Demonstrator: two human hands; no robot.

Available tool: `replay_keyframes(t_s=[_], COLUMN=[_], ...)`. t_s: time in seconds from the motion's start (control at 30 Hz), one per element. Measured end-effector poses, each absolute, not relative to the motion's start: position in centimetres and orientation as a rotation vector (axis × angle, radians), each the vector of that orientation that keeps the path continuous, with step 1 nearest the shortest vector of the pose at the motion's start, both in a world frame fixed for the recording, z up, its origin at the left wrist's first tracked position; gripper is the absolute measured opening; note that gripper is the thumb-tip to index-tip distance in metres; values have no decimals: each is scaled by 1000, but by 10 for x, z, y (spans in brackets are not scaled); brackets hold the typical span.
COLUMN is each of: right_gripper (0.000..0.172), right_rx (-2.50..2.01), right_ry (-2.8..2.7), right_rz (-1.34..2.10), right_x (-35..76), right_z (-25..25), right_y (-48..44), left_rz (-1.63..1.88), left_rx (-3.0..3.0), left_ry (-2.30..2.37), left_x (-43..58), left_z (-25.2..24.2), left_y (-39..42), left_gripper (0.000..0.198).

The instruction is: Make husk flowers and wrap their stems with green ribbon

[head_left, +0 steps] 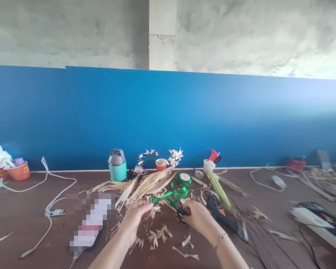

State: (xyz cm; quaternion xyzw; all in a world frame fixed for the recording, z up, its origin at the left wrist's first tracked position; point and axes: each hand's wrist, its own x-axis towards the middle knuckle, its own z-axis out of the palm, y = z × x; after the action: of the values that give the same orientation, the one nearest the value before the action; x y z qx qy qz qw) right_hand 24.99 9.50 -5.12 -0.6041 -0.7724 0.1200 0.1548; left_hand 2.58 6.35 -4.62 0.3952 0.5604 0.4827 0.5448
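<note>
My left hand (136,216) is closed in a pinch on a small pale straw piece (152,212) just above the brown table (30,231). My right hand (198,216) is closed around black-handled scissors (182,212), which point toward the straw piece. Both hands hover over cut straw scraps (158,235). Just behind them lie a green ribbon (173,194) with its roll (184,178) and a bundle of dried straw leaves (145,185).
A black glue gun (220,215) lies right of my right hand. A teal flask (117,164), a cup of straw flowers (161,161), tape rolls and green stalks (220,190) stand by the blue wall. White cables (49,209) run left; orange bowls (16,170) sit far left.
</note>
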Motion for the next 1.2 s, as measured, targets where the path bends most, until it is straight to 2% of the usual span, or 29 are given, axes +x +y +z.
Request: replay_keyframes(t_s=[0.1,0.17,0.37,0.47,0.63,0.73,0.8,0.93,1.0,1.13,1.2], right_gripper=[36,44,44,37,40,33,29,15,16,32,33], right_rx=[-1772,-1799,-1850,-1747,-1516,-1446,-1514,-1793,-1723,-1323,-1239], right_ry=[-2257,-2272,-2299,-2316,-2238,-2178,-2158,-2101,-2034,-1905,-1883], right_rz=[350,341,298,369,837,1202,1304,779,731,1320,1512], right_x=[244,243,251,263,284,292,296,299,295,280,272], right_z=[-47,-43,-32,-32,-39,-40,-38,-31,-27,-21,-21], right_y=[92,90,82,81,92,96,97,98,97,92,89], left_rz=[1160,1176,1224,1233,1244,1249,1247,1246,1246,1247,1242], left_rx=[808,743,638,655,666,633,619,603,593,572,576], left_ry=[1243,1226,1223,1224,1222,1219,1220,1228,1234,1219,1196], left_x=[26,26,26,24,20,18,17,15,15,15,16], left_z=[-49,-49,-42,-40,-42,-44,-45,-48,-50,-51,-51], left_y=[64,65,63,63,66,67,68,70,71,72,71], left_gripper=[21,22,25,25,22,19,17,15,15,15,17])
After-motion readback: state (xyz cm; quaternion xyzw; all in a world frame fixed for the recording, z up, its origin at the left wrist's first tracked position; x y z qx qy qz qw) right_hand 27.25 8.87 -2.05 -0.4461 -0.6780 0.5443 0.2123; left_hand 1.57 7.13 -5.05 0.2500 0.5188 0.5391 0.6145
